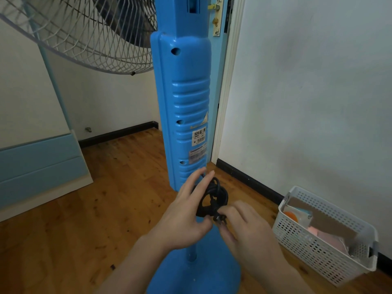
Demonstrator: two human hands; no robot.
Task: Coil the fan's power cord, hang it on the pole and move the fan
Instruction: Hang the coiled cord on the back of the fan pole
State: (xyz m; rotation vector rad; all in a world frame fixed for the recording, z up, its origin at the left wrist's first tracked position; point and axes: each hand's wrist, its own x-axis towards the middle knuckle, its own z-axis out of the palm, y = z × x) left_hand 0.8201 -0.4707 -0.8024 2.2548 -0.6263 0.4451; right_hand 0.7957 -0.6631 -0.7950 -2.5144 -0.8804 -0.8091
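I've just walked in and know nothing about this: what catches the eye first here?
The tall bright blue plastic fan column fills the middle, with the white wire fan grille at upper left. Low in front of it, the left hand and right hand hold a coiled black power cord. A white perforated plastic basket sits on the wooden floor at right.

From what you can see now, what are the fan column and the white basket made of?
Fan column: apparently moulded plastic, glossy blue; light highlights run along its ribs. White basket: probably plastic too, matt, with regular perforated walls.
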